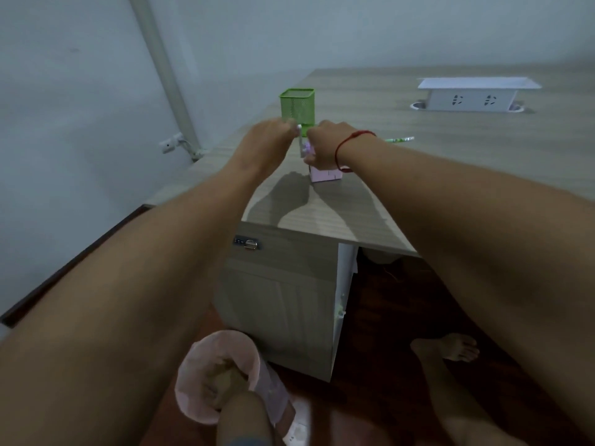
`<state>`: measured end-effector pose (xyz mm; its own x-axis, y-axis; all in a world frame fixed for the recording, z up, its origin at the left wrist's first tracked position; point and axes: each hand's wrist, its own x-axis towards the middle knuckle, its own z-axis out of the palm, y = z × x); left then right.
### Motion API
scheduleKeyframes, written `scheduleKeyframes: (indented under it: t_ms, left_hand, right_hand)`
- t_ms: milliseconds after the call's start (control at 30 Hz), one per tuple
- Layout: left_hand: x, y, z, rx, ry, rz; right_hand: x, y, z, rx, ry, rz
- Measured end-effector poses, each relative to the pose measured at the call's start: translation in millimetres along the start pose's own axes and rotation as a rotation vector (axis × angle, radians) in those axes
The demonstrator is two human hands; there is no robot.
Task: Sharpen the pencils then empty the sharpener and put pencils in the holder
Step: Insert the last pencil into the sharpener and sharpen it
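Pink slipper point(219, 375) on the floor; on the desk point(499, 140) beyond, sharpening under way in front of the green mesh holder point(297, 106).
Item: pencil point(303, 145), upright, just in front of the holder, standing over the pink sharpener point(325, 176). Left hand point(269, 136) pinches its top end. Right hand point(325, 146) curls round its lower shaft; blur hides whether it also steadies the sharpener. Second pencil point(399, 140) lies flat to the right of the holder. Handling note: best kept plumb to the sharpener's mouth, body braced, turned evenly under light downward pressure; a tilted shaft would likely snap the lead.
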<state>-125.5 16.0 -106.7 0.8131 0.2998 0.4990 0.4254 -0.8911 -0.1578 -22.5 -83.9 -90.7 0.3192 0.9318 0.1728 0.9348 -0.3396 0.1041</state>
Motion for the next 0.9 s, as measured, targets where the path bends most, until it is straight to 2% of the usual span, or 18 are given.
scheduleKeyframes:
  t_ms: [67,167,300,433,533,633,733,800,900]
  left_hand:
    - [-9,1,0,-0.015,0.019,0.046]
    - [-27,18,2,-0.055,-0.055,0.085]
    - [-49,25,17,-0.052,-0.23,-0.026]
    - [-35,18,27,-0.057,-0.382,-0.148]
    - [-18,11,31,-0.052,-0.366,-0.256]
    - [0,12,35,-0.08,-0.369,-0.267]
    - [-4,14,43,-0.071,-0.363,-0.251]
    - [-7,7,46,-0.092,-0.352,-0.276]
    - [-8,7,48,-0.164,-0.329,-0.274]
  right_hand:
    - [2,-1,-2,-0.014,0.0,0.01]
    - [3,4,-1,-0.037,-0.016,0.04]
    - [2,-1,7,0.003,0.002,0.004]
    - [2,-4,16,0.047,0.034,-0.016]
    - [4,-9,17,0.064,0.038,-0.038]
    - [8,6,16,0.052,0.012,-0.026]
    - [7,25,14,0.252,0.005,-0.012]
    - [6,37,13,0.401,0.055,0.053]
    - [1,51,23,0.421,-0.021,0.189]
